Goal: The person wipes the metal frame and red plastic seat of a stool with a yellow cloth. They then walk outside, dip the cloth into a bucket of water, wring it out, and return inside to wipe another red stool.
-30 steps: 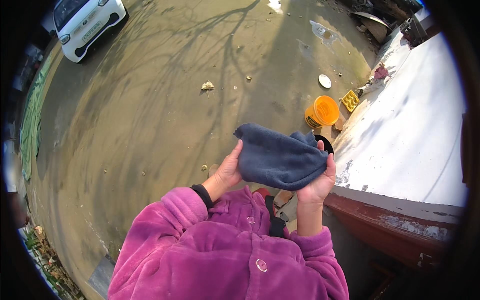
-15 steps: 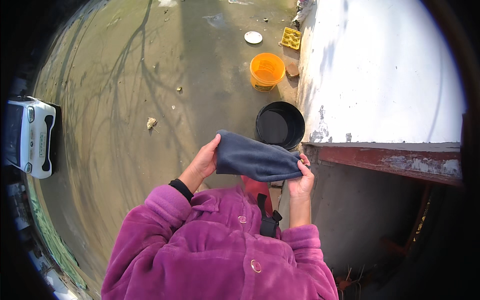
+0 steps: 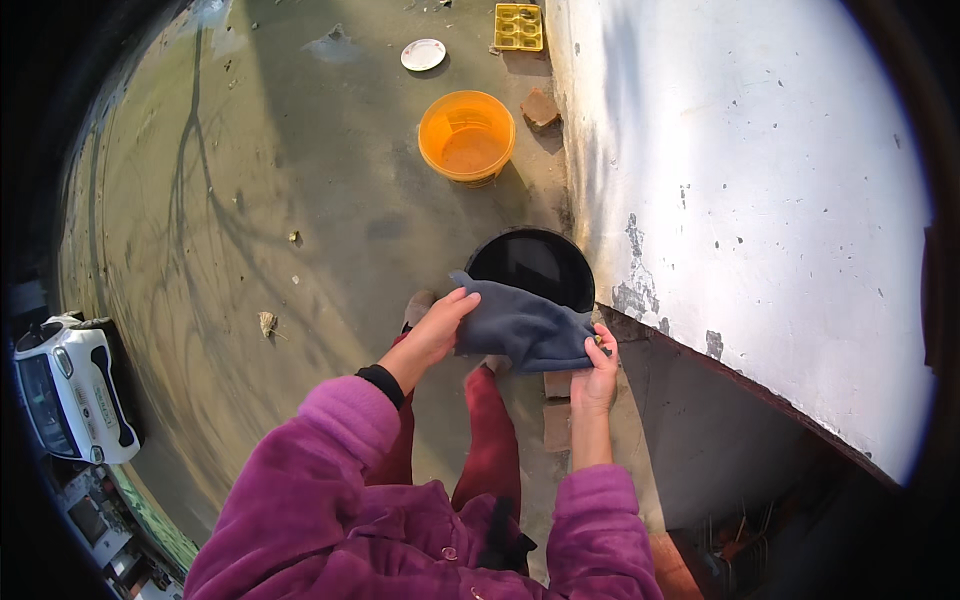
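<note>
A dark blue-grey soft cloth (image 3: 522, 325) is stretched between my two hands, its middle sagging in folds. My left hand (image 3: 440, 328) is closed on its left end, thumb on top. At the other end, my right hand (image 3: 597, 375) pinches the cloth's corner; a small gold-coloured spot shows by those fingers, too small to make out. Just beyond the cloth stands a round black tub (image 3: 490, 256), its near rim partly covered by the fabric. Its inside looks dark and shiny.
An orange bucket (image 3: 440, 150) stands past the tub, with a white plate (image 3: 423, 55), a yellow compartment tray (image 3: 518, 28) and a brick piece (image 3: 540, 108) farther off. A white wall (image 3: 740, 190) runs along the right. Bricks (image 3: 557, 427) lie near my feet. A white car (image 3: 85, 395) is at far left.
My view has tilted and shifted, bringing my legs into sight. The cloth is now more bunched and sagging, its left end gathered in my left hand. Both hands still hold it.
</note>
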### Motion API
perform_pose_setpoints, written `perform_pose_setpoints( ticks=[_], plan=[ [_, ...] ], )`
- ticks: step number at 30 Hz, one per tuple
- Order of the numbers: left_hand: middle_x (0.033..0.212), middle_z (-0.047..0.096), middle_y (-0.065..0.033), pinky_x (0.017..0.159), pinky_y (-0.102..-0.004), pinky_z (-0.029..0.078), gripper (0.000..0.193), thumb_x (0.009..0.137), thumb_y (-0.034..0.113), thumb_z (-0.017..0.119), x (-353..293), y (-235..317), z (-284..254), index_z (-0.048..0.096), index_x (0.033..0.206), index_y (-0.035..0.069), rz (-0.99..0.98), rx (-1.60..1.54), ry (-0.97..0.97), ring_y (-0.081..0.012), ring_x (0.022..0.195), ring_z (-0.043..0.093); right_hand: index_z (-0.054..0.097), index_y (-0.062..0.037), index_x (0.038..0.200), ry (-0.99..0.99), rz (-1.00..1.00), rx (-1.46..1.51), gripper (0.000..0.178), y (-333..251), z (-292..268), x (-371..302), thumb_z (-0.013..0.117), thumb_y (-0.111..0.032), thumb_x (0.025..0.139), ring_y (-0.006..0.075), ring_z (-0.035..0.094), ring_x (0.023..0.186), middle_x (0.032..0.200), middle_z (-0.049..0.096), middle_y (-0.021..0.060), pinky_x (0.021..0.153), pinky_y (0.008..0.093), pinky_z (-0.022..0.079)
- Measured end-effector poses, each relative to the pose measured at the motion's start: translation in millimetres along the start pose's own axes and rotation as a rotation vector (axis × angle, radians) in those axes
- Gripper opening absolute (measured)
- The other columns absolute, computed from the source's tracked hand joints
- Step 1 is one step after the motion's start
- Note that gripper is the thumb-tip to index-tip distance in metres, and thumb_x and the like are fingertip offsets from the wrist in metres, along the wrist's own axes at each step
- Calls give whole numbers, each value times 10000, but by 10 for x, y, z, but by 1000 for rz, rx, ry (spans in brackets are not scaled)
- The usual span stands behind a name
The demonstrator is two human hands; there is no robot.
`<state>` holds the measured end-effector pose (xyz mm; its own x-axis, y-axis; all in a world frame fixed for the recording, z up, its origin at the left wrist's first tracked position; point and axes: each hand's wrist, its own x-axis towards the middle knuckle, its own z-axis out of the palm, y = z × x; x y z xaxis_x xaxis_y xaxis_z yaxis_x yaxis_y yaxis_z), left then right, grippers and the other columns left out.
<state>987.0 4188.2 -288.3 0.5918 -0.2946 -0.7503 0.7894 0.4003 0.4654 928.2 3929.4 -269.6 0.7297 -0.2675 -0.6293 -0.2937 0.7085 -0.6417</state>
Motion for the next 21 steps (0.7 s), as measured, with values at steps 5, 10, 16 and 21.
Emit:
perform_pose_setpoints(
  ticks=[5,10,16,21],
  plan=[
    [1406,440,-224,988,-372,441,687,939,314,600,1033,-436,-206,351,1458,-61,188,1164,352,-329,1213,518,511,-68,1355,312,43,-573,467,900,-467,1234,627,-120,905,240,523,1186,1304,517,113,1025,354,410],
    [1402,436,-170,994,-367,459,564,951,217,604,1111,-780,-510,406,1429,-7,112,1082,112,-281,1231,515,310,-163,1518,572,296,-1100,773,1655,-787,2082,706,-184,855,403,390,1361,1508,296,232,1121,437,362],
    [1400,458,-176,900,-355,521,513,949,181,590,1035,-898,-728,433,1397,-14,70,1026,-19,-276,1095,624,264,-255,1528,437,108,-1811,871,2149,-977,2495,736,-135,805,464,418,1324,1529,244,224,1086,451,423],
    [1391,461,-183,846,-322,548,510,967,179,589,1170,-884,-790,420,1404,-20,-25,879,-44,-237,1096,628,400,-112,1423,411,263,-1853,717,2625,-1496,2932,716,-90,780,431,548,1209,1439,405,237,985,422,510]
  ],
)
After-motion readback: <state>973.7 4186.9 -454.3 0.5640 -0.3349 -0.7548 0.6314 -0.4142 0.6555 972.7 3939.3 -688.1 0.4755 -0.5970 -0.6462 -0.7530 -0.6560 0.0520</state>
